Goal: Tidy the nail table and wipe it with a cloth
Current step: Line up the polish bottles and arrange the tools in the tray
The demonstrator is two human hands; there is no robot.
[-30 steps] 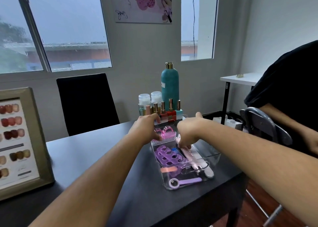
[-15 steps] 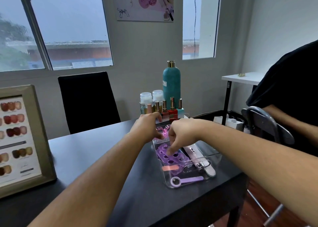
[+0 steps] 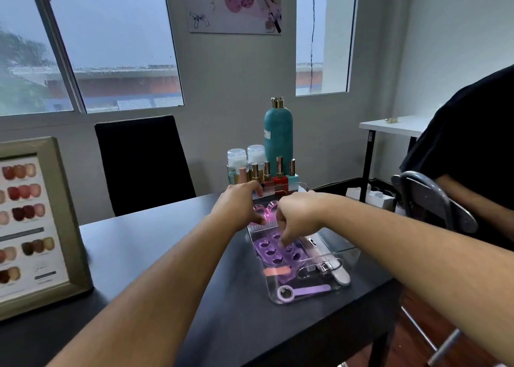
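Note:
A clear plastic organiser tray (image 3: 345, 269) sits on the black nail table (image 3: 155, 244). Inside lie purple toe separators (image 3: 274, 251), a pink nail brush (image 3: 267, 213), a pink file (image 3: 276, 271), a purple tool (image 3: 303, 290) and metal clippers (image 3: 324, 266). My left hand (image 3: 239, 205) rests on the tray's far left edge beside the pink brush. My right hand (image 3: 297, 218) reaches down into the tray, its fingertips touching the purple toe separators. No cloth is in view.
Nail polish bottles (image 3: 274, 176), two clear jars (image 3: 246, 155) and a tall teal bottle (image 3: 278, 136) stand behind the tray. A framed nail colour chart (image 3: 30, 222) stands at the left. A black chair (image 3: 141, 163) is behind the table. Another person (image 3: 470, 155) sits at right.
My right hand has moved left inside the tray, from the pink tool on the right side to the purple toe separators. The left hand has stayed at the tray's edge.

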